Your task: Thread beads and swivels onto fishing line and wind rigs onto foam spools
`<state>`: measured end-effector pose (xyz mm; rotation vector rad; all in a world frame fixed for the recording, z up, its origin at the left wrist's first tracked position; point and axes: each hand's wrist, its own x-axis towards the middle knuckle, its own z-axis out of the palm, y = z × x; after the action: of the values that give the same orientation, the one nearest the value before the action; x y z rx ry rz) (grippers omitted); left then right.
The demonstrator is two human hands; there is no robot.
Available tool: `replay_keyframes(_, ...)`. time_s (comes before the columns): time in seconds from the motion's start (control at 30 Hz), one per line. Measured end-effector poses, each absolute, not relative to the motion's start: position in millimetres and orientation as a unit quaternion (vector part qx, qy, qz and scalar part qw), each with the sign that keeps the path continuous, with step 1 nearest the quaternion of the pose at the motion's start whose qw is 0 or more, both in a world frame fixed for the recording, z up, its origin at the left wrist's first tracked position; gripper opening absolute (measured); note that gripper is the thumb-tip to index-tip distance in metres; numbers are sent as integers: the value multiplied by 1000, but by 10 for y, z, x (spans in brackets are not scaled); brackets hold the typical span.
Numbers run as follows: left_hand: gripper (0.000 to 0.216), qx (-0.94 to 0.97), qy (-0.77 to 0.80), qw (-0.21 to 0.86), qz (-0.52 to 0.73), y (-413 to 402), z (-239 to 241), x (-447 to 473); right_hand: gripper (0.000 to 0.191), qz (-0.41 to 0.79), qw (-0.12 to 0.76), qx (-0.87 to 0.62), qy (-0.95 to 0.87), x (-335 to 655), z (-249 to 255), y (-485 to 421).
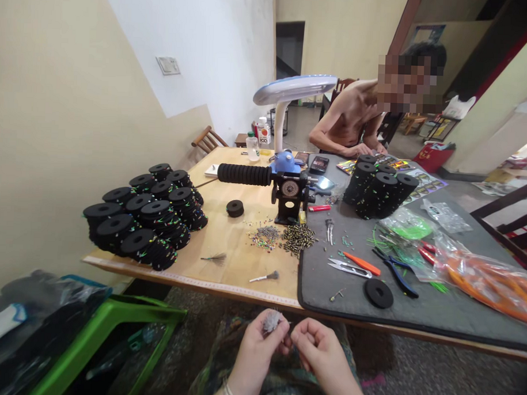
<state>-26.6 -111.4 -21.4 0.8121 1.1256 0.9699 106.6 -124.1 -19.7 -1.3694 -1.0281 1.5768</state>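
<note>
A fluffy grey tuft (pixel 271 321) is pinched in the left hand (pixel 257 348), just below the front edge of the tabletop (pixel 227 242). The right hand (pixel 318 349) is curled narrowly beside it; any hold there cannot be made out.

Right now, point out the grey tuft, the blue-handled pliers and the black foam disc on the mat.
Grey tuft (pixel 271 321), head view, on its middle.
Blue-handled pliers (pixel 398 278), head view, on one handle.
Black foam disc (pixel 375 292), head view, on its top face.
</note>
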Motion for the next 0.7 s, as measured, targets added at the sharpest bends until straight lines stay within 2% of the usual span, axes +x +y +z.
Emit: replay_keyframes(0.7,31,435,488,635,412,-1126,-168,-277,50,638,421,-532,-365,1087,-177,-1188)
